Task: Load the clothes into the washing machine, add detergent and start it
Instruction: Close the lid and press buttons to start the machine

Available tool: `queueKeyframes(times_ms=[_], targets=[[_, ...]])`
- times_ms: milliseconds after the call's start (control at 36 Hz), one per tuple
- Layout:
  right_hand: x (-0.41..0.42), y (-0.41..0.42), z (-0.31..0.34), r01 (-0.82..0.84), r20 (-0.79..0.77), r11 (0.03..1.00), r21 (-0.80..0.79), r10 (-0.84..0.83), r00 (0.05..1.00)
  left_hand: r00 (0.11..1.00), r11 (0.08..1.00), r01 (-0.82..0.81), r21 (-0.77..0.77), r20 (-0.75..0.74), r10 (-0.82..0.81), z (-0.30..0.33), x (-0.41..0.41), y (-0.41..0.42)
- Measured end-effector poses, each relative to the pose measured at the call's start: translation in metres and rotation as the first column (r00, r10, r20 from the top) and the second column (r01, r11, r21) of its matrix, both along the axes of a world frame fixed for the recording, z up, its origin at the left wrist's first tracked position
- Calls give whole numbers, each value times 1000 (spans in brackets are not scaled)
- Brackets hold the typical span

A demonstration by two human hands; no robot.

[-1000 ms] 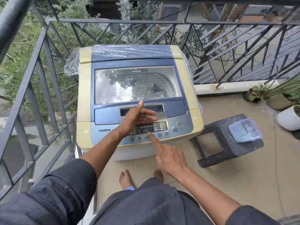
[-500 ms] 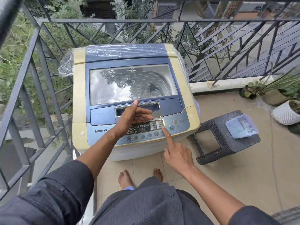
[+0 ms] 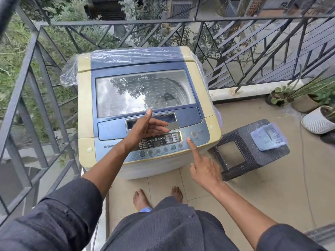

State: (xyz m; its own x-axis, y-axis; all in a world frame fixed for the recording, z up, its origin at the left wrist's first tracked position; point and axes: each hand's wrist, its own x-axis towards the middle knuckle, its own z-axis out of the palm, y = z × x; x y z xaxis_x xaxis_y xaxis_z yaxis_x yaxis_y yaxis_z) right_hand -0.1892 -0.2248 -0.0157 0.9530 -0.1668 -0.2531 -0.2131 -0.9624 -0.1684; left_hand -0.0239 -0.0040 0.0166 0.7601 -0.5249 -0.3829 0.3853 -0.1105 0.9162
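A cream and blue top-loading washing machine (image 3: pixel 85 105) stands in the balcony corner with its glass lid (image 3: pixel 145 91) closed; something dark shows dimly in the drum through the glass. My left hand (image 3: pixel 145 129) hovers with relaxed fingers over the lid handle and the control panel (image 3: pixel 159 142), holding nothing. My right hand (image 3: pixel 204 171) points with a straight index finger whose tip touches a button at the panel's right end, just below the round power button (image 3: pixel 194 134). A clear bluish plastic container (image 3: pixel 268 136) lies on a dark stool.
The dark woven-pattern stool (image 3: pixel 253 158) stands right of the machine. Potted plants (image 3: pixel 315 120) sit at the far right. A metal railing (image 3: pixel 36 87) closes off the left and back. Plastic wrap (image 3: pixel 70 73) covers the machine's rear. My bare feet stand on tiled floor (image 3: pixel 272 196).
My right index finger has slid rightward along the panel, from the buttons under the display to the button at the right end. My left hand has barely moved.
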Motion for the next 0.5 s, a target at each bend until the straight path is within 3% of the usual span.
queueKeyframes(times_ms=[500], targets=[[-2,5,-14,53,-4,994,100,-53,999,1000,1000,-6,15,13,5,3,-2,0]])
